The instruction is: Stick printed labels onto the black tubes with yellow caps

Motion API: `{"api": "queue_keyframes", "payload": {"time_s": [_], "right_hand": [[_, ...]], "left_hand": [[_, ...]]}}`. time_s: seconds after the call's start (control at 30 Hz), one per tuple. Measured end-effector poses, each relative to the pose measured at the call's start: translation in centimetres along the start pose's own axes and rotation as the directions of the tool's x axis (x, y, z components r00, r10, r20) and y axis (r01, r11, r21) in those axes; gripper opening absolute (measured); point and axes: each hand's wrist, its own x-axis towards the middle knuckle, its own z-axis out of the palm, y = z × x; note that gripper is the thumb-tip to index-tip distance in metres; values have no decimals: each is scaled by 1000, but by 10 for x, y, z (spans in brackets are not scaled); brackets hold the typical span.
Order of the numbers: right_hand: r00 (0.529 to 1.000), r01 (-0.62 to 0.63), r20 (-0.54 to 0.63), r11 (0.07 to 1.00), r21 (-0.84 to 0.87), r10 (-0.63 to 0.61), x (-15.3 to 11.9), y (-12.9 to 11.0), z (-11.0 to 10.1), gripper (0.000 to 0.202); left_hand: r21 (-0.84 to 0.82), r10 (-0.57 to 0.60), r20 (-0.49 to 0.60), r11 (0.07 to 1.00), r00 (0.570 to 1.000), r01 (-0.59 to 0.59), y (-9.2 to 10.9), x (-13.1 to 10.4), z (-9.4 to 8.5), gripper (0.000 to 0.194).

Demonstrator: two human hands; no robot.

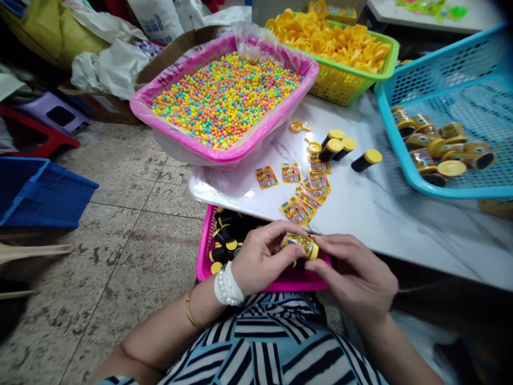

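Between my two hands is a small yellow-wrapped tube (300, 244) with a yellow cap, tilted over my lap. My left hand (266, 255) is wrapped round its body. The fingertips of my right hand (352, 264) close on the capped end. Under my hands sits a pink basket (203, 251) of black tubes with yellow caps, partly hidden by my wrists. Just beyond lie several small printed labels (295, 210) in a loose overlapping spread. Behind them stand several black tubes (331, 149) with yellow caps, beside a yellow ring-shaped piece (313, 147).
A pink tub (138, 109) lined with plastic holds colourful candy balls. A green basket (388, 56) of yellow plastic pieces stands behind it. At right, a blue basket (409, 184) holds wrapped tubes. The white tabletop (401, 224) ends near my lap; a dark blue bin (44, 195) stands left.
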Motion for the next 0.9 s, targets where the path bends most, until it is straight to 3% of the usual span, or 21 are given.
{"api": "queue_keyframes", "payload": {"time_s": [0.07, 0.13, 0.2, 0.3, 0.37, 0.43, 0.57, 0.63, 0.77, 0.9], "right_hand": [[980, -183, -51, 976, 121, 190, -1, -1, 7, 34], [923, -371, -1, 891, 261, 385, -1, -1, 12, 24], [848, -526, 145, 776, 348, 510, 0, -1, 11, 23], [789, -614, 353, 671, 415, 503, 4, 1, 5, 41], [804, -587, 393, 700, 407, 446, 6, 1, 1, 46], [856, -493, 356, 796, 350, 374, 6, 1, 0, 42], [948, -312, 167, 899, 307, 272, 0, 0, 3, 32], [958, -284, 108, 918, 277, 264, -4, -1, 5, 34], [975, -196, 137, 968, 159, 175, -8, -1, 4, 42], [997, -73, 34, 993, 93, 70, -10, -3, 8, 43]], "left_hand": [[188, 205, -18, 962, 979, -198, -3, 0, 1, 18], [221, 250, 12, 944, 968, -247, -9, 1, 0, 18], [73, 130, 40, 988, 991, -132, -15, 3, -2, 23], [-179, -135, 69, 973, 988, 146, -20, 3, -2, 33], [-219, -245, 48, 943, 968, 249, -19, 2, -1, 39], [-232, -286, 35, 930, 957, 287, -17, -1, 1, 44], [-479, -293, 225, 797, 929, 368, -16, -5, 1, 52], [-539, -314, 252, 740, 915, 402, -18, -6, 2, 48], [-500, -420, 189, 737, 888, 455, -24, -5, 8, 46], [-550, -441, 257, 665, 860, 505, -28, -5, 15, 49]]}}
